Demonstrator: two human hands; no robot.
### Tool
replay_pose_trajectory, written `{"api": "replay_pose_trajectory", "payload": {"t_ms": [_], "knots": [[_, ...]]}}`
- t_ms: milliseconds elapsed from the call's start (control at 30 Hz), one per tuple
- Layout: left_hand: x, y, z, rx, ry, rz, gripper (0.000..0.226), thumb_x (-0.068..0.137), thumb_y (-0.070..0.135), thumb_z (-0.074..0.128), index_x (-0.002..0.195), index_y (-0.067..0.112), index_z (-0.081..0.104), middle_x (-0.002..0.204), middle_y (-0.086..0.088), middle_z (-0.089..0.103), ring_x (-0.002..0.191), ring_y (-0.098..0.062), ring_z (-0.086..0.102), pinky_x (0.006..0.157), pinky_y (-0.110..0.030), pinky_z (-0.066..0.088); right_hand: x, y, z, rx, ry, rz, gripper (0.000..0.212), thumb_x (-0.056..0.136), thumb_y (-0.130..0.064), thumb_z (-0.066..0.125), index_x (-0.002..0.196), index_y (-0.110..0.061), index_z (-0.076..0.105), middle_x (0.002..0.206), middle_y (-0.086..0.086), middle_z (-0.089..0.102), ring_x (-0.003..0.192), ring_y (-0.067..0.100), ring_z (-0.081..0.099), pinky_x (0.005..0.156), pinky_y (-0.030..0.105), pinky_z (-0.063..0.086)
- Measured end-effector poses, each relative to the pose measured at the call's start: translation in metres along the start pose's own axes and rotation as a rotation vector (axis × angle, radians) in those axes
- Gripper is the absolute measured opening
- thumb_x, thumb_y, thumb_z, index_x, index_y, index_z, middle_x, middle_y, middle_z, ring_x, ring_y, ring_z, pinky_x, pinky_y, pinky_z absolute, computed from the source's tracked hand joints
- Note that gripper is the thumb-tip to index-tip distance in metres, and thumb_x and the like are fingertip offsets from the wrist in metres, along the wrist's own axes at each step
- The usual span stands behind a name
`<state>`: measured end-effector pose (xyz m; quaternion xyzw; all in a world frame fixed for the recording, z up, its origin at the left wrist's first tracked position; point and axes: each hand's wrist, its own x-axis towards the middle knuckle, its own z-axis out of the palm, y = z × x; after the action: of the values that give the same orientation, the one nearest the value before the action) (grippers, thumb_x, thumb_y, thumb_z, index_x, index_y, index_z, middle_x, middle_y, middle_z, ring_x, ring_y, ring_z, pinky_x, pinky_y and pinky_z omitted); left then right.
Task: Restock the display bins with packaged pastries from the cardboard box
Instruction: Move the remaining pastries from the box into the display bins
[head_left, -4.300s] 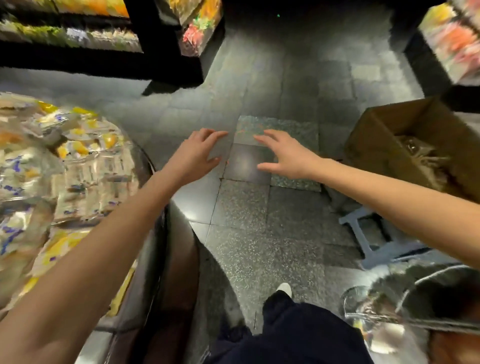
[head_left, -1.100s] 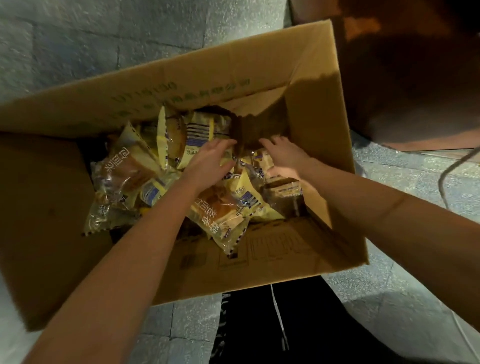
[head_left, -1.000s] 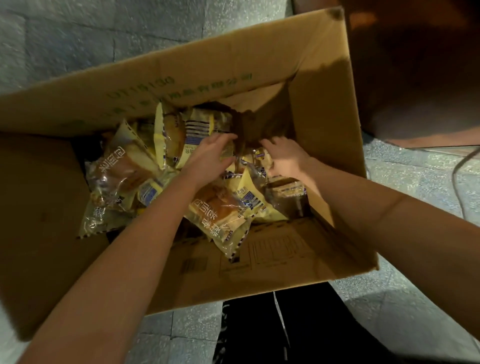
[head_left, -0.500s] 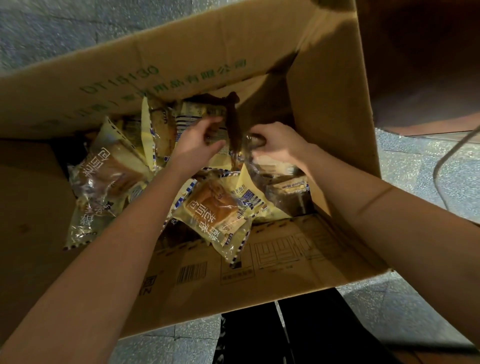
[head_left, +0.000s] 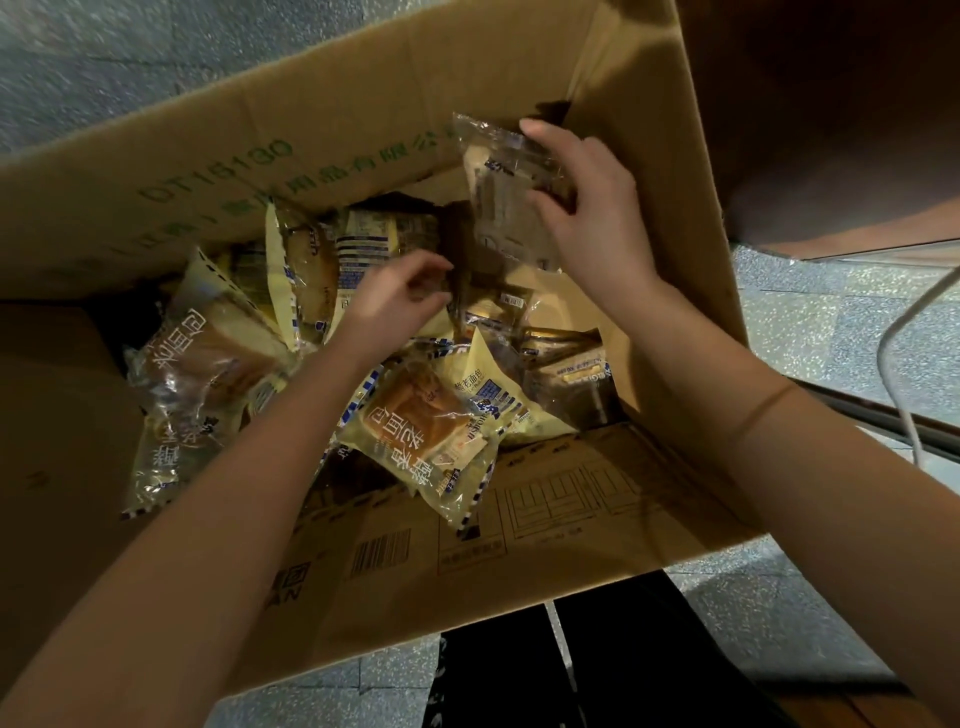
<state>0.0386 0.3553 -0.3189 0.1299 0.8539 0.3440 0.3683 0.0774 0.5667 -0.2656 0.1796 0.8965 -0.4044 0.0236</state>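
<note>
Cardboard box (head_left: 156, 218), one only, fills my view, open, with grey speckled floor tiles (head_left: 810, 322) around it. Its far flap reads "DT16130" in green above a line of green Chinese characters, and its near flap bears one barcode (head_left: 382, 551). Inside I count at least seven packaged pastries (head_left: 415, 431) heaped loose, in yellow-and-clear wrappers with large white Chinese characters. My right grip (head_left: 587, 208) is curled round one more clear packet (head_left: 498, 208), raised above the heap by the far right corner, fingers over its top edge. My left grip (head_left: 400, 296) sits lower on the heap with fingers bent; whether it pinches anything I cannot tell.
</note>
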Motion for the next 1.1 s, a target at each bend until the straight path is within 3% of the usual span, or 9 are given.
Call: {"api": "replay_pose_trajectory", "payload": {"t_ms": [100, 200, 267, 433, 533, 700, 933, 1033, 1100], "knots": [[0.012, 0.002, 0.0, 0.299, -0.121, 0.114, 0.045, 0.091, 0.027, 0.066, 0.135, 0.024, 0.054, 0.129, -0.002, 0.06, 0.119, -0.02, 0.054, 0.097, -0.035, 0.043, -0.005, -0.011, -0.015, -0.029, -0.012, -0.068, 0.053, 0.094, -0.005, 0.057, 0.142, -0.026, 0.049, 0.109, -0.004, 0.047, 0.095, 0.001, 0.047, 0.086, 0.005, 0.04], [0.026, 0.008, 0.001, 0.506, -0.288, 0.154, 0.058, 0.091, 0.034, 0.066, 0.144, 0.024, 0.043, 0.127, -0.007, 0.06, 0.118, -0.024, 0.054, 0.09, -0.035, 0.042, -0.007, -0.019, -0.031, -0.112, -0.042, -0.118, 0.051, 0.096, -0.008, 0.055, 0.142, -0.027, 0.048, 0.106, -0.003, 0.043, 0.093, 0.004, 0.044, 0.081, 0.005, 0.036], [0.033, 0.012, 0.004, 0.549, -0.385, 0.103, 0.061, 0.091, 0.035, 0.066, 0.145, 0.023, 0.04, 0.128, -0.008, 0.059, 0.116, -0.025, 0.054, 0.085, -0.033, 0.042, -0.008, -0.023, -0.04, -0.159, -0.059, -0.119, 0.05, 0.096, -0.01, 0.054, 0.143, -0.028, 0.048, 0.105, -0.004, 0.041, 0.092, 0.002, 0.04, 0.079, 0.004, 0.032], [0.051, 0.018, 0.021, 0.547, -0.512, -0.011, 0.072, 0.088, 0.034, 0.07, 0.15, 0.034, 0.033, 0.145, -0.003, 0.05, 0.131, -0.028, 0.046, 0.104, -0.04, 0.038, -0.021, -0.026, -0.046, -0.178, -0.074, -0.12, 0.051, 0.096, -0.01, 0.054, 0.144, -0.028, 0.046, 0.106, -0.001, 0.045, 0.091, 0.003, 0.042, 0.082, 0.019, 0.042], [0.063, 0.021, 0.031, 0.484, -0.568, -0.064, 0.075, 0.085, 0.029, 0.074, 0.149, 0.034, 0.034, 0.146, -0.004, 0.048, 0.127, -0.029, 0.048, 0.104, -0.038, 0.038, -0.02, -0.024, -0.048, -0.137, -0.054, -0.101, 0.052, 0.096, -0.01, 0.053, 0.144, -0.026, 0.046, 0.104, 0.0, 0.044, 0.09, 0.005, 0.042, 0.081, 0.02, 0.041], [0.076, 0.017, 0.035, 0.447, -0.63, -0.12, 0.064, 0.084, 0.024, 0.075, 0.14, 0.026, 0.046, 0.146, -0.008, 0.043, 0.13, -0.03, 0.042, 0.109, -0.04, 0.036, -0.02, -0.022, -0.054, -0.221, -0.161, -0.154, 0.048, 0.097, -0.011, 0.051, 0.144, -0.02, 0.045, 0.113, 0.009, 0.046, 0.093, 0.018, 0.05, 0.078, 0.031, 0.044], [0.085, 0.016, 0.034, 0.49, -0.568, -0.089, 0.037, 0.083, 0.028, 0.076, 0.117, 0.02, 0.064, 0.122, -0.006, 0.06, 0.116, -0.028, 0.053, 0.102, -0.042, 0.043, -0.019, -0.019, -0.053, -0.255, -0.164, -0.138, 0.05, 0.098, -0.009, 0.051, 0.145, -0.024, 0.044, 0.119, 0.007, 0.046, 0.094, 0.008, 0.042, 0.072, 0.015, 0.031], [0.087, 0.012, 0.025, 0.361, -0.594, -0.114, 0.02, 0.084, 0.022, 0.074, 0.098, 0.025, 0.061, 0.111, -0.002, 0.061, 0.108, -0.025, 0.055, 0.09, -0.036, 0.044, -0.019, -0.019, -0.049, -0.275, -0.168, -0.133, 0.05, 0.099, -0.008, 0.049, 0.146, -0.024, 0.042, 0.12, 0.011, 0.047, 0.09, 0.015, 0.047, 0.073, 0.025, 0.04], [0.087, 0.01, 0.021, 0.334, -0.58, -0.117, 0.022, 0.084, 0.025, 0.075, 0.1, 0.025, 0.059, 0.114, -0.002, 0.058, 0.108, -0.025, 0.053, 0.085, -0.034, 0.041, -0.02, -0.02, -0.048, -0.293, -0.167, -0.124, 0.051, 0.099, -0.007, 0.049, 0.146, -0.024, 0.041, 0.121, 0.012, 0.046, 0.089, 0.021, 0.052, 0.075, 0.038, 0.049]]}}
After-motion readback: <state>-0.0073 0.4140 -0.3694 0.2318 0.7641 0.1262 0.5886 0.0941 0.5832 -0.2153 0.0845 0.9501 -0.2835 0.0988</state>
